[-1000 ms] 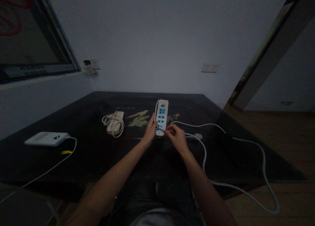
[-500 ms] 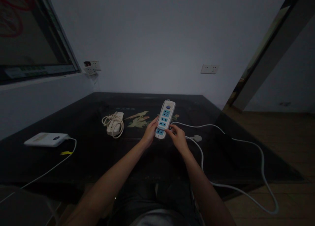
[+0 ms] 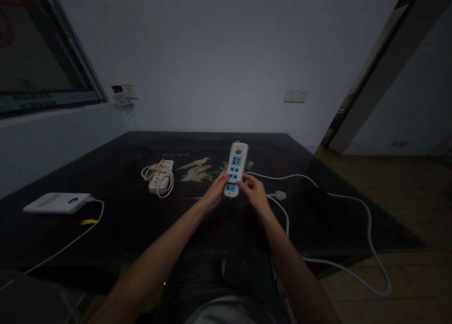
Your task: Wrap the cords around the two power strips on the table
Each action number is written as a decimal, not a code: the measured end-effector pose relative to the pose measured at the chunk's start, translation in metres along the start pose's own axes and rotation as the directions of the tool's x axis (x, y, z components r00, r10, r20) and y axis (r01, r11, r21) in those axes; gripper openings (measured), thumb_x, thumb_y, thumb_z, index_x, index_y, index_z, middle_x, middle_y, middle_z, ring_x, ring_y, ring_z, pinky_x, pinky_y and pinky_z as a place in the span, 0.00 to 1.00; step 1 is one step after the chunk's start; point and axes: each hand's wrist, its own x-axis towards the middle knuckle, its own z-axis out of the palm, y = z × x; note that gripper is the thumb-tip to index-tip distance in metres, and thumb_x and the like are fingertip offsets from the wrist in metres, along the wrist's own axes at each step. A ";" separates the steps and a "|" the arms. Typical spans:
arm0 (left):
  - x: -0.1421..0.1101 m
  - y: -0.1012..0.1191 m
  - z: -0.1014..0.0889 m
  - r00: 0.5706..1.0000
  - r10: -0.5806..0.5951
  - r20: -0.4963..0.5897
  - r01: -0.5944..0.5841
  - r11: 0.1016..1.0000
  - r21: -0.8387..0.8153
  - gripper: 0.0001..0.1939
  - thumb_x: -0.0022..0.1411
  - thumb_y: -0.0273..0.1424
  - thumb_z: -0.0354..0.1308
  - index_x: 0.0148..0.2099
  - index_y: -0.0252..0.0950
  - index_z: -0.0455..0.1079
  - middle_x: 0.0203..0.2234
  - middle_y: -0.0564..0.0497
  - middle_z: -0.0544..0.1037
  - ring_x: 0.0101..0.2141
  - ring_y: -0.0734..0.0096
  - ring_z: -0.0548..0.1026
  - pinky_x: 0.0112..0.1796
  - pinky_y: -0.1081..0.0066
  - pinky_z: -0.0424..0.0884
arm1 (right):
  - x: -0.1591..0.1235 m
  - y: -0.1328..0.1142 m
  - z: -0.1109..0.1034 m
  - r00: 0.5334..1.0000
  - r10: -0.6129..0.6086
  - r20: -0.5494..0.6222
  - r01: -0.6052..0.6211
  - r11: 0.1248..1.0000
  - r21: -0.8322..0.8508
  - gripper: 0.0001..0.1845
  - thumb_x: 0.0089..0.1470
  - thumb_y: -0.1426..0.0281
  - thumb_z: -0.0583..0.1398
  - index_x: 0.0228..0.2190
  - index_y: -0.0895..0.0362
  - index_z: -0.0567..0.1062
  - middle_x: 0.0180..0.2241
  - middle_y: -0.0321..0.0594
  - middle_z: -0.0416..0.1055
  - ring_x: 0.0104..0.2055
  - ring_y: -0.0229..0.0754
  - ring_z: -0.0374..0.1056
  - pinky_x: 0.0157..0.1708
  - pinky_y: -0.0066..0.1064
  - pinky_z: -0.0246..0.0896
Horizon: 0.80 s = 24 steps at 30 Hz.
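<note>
A white power strip (image 3: 236,161) with blue sockets and a dark blue switch is held up over the table, its far end tipped slightly to the right. My left hand (image 3: 215,190) grips its left edge, thumb on the front; the fingers behind are hidden. On the lower right edge, my right hand (image 3: 254,190) closes with thumb and fingertips against the strip. The strip's white cable (image 3: 369,220) runs right and loops over the table's front edge. Beside my right hand lies a white plug (image 3: 279,195).
Left of my hands lies another power strip (image 3: 160,180) wrapped in its own cord. A white power bank (image 3: 58,203) with a cable and a yellow tag (image 3: 89,222) is at the far left of the black table (image 3: 141,234). Wall sockets (image 3: 295,96) are on the wall behind.
The view has shifted a little, so the table's things appear slightly further left. Both hands keep their hold on the power strip, which now stands slightly more upright.
</note>
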 end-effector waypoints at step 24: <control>0.003 -0.003 -0.002 0.952 0.305 -0.006 -0.304 0.951 0.062 0.39 0.58 0.37 0.58 0.67 0.44 0.44 0.64 0.48 0.56 0.60 0.58 0.59 0.57 0.60 0.58 | -0.002 -0.002 0.007 0.999 0.043 0.004 -0.043 0.995 0.094 0.27 0.42 0.59 0.64 0.42 0.61 0.71 0.18 0.27 0.59 0.21 0.34 0.57 0.24 0.27 0.51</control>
